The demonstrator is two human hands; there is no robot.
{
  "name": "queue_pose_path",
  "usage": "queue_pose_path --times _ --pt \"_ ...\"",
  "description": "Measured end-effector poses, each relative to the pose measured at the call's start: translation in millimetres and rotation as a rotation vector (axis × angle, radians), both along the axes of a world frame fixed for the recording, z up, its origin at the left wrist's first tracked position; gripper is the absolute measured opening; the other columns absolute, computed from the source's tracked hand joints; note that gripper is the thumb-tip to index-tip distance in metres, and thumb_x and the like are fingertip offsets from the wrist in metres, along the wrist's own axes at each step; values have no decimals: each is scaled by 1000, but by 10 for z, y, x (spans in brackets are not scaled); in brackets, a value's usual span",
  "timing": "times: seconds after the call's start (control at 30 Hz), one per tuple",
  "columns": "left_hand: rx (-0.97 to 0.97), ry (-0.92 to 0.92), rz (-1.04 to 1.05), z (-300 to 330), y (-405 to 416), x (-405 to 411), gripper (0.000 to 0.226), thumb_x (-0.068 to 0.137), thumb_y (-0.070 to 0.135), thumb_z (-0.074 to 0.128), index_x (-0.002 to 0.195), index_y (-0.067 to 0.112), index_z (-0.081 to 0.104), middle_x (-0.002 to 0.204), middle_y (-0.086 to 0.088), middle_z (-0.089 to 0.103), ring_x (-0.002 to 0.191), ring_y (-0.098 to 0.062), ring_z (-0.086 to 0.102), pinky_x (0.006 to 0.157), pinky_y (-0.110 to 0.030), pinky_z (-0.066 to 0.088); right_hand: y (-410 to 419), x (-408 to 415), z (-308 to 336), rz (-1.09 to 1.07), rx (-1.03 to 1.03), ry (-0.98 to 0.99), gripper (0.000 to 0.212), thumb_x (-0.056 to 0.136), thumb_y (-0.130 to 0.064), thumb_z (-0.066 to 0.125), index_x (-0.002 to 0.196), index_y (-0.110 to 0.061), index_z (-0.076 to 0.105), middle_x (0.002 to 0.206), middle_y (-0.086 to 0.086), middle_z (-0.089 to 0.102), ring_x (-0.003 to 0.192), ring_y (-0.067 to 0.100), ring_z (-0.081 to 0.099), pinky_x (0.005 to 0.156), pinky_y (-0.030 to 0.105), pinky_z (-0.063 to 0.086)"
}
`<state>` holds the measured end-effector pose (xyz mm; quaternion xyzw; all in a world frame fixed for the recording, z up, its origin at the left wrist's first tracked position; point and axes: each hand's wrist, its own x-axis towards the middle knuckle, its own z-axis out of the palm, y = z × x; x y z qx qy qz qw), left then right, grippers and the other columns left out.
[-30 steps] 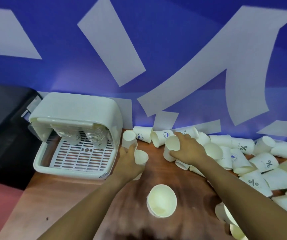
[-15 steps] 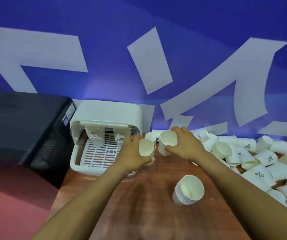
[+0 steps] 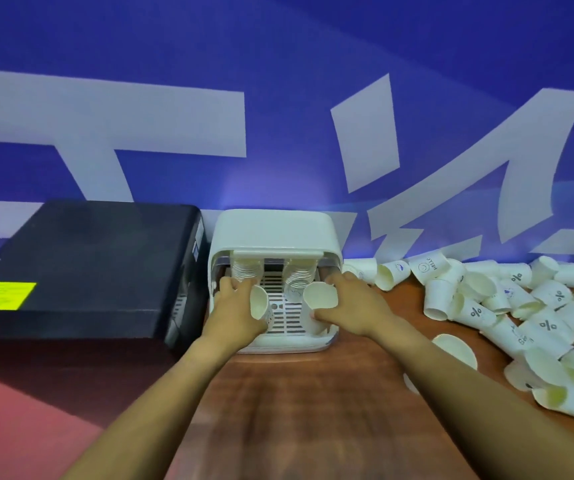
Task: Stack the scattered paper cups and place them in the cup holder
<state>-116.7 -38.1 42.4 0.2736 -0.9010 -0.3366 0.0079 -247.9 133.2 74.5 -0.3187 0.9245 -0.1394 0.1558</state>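
Over the cup holder (image 3: pixel 275 233) tray, left hand (image 3: pixel 235 311) grips a cup (image 3: pixel 258 302); right hand (image 3: pixel 349 306) grips another cup (image 3: pixel 320 296). Scattered cups (image 3: pixel 507 306) lie at three o'clock.

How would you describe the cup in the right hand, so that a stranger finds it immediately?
Find the white cup holder at the wall, beside the black box. Two hands reach into it; the right hand grips a cup whose open mouth faces the camera, under the holder's right stack.

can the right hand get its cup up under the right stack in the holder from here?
Probably yes: the right hand holds its cup just below the right stack, nothing visible between them.
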Motion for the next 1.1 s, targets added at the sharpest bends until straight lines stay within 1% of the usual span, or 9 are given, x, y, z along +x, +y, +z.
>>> queue_pose_path --times 0.13,0.23,0.3,0.4,0.53,0.67,0.77,0.93,1.1 --pt "-44 -25 -1 -74 -175 53 75 75 27 76 139 29 37 123 -2 30 116 -26 43 95 -35 46 -229 114 -168 18 -17 -35 62 76 -42 69 128 -20 44 132 3 44 120 23 48 83 32 42" --pt "-89 -59 25 -142 -242 18 68 74 29 77 132 29 41 123 -2 32 114 -25 43 90 -38 50 -385 136 -285 25 -8 -41 67 78 -41 67 135 -21 39 137 2 42 126 21 43 92 35 43" --pt "-132 -84 36 -198 -280 -10 67 74 32 77 131 30 41 126 -3 33 114 -25 42 88 -38 51 -483 138 -358 37 4 -47 70 78 -41 67 138 -22 36 141 1 39 129 21 41 97 35 41" --pt "-160 -126 20 -314 -338 -50 73 75 33 77 135 31 37 129 -3 32 116 -24 40 91 -37 50 -614 117 -477 45 49 -71 73 79 -42 66 141 -23 32 144 1 36 129 23 41 97 35 40" --pt "-156 -186 -19 -476 -375 -117 76 76 34 75 141 31 34 134 -3 29 119 -25 38 94 -37 47 -745 84 -658 64 119 -93 78 78 -45 66 143 -22 29 144 2 36 131 23 40 103 38 36" --pt "-184 -283 -51 -611 -400 -182 76 77 35 75 141 28 34 135 -5 28 121 -28 37 95 -40 46 -810 82 -807 83 155 -124 79 78 -45 67 143 -24 28 143 2 35 129 24 41 100 39 42" --pt "-177 -324 -60 -686 -430 -204 79 76 37 76 141 29 32 134 -5 29 122 -27 37 97 -41 46 -820 83 -871 98 167 -120 78 79 -46 66 144 -23 28 143 2 34 129 25 41 98 38 41" --pt "-208 -384 -78 -747 -442 -242 81 75 43 74 142 31 31 135 -4 31 124 -27 37 99 -40 42 -833 74 -937 127 195 -111 80 80 -50 64 146 -23 27 142 3 35 128 24 41 96 36 40" --pt "-198 -382 -83 -724 -411 -259 88 72 55 73 144 33 27 139 -3 33 130 -26 32 104 -42 36 -818 78 -922 139 215 -110 86 78 -56 65 147 -23 25 143 2 35 130 24 40 98 36 40"
